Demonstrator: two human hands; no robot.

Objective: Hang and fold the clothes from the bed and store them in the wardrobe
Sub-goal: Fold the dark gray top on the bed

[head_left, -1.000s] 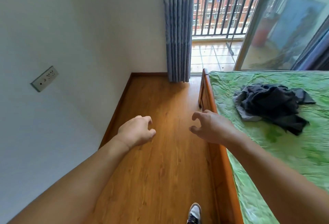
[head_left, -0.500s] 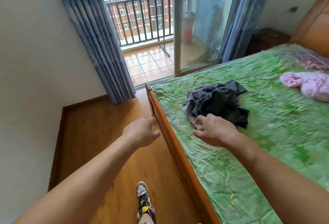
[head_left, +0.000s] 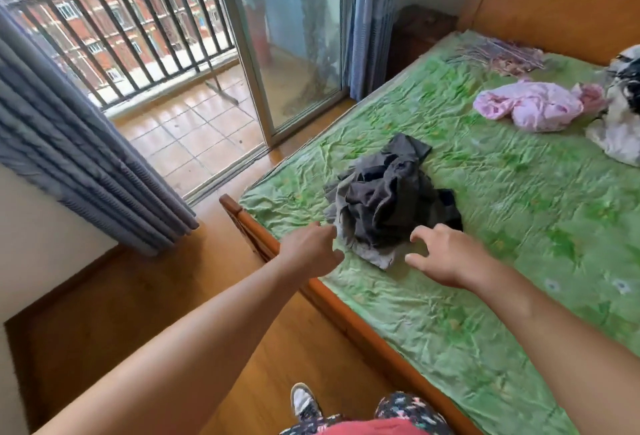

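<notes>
Barely begun: dark garment (head_left: pixel 388 202) crumpled on bed (head_left: pixel 519 227), pink garment (head_left: pixel 530 107) beyond it. Left grip (head_left: pixel 311 251), right grip (head_left: pixel 446 254) just beside it — loosely curled, empty.

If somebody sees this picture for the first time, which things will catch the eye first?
A crumpled dark grey garment lies near the corner of the bed, on the bright green sheet. The left hand and the right hand reach toward it, one on each side, holding nothing. Further up the bed lies a pink garment, and to the left a glass door gives onto a railed balcony.
</notes>
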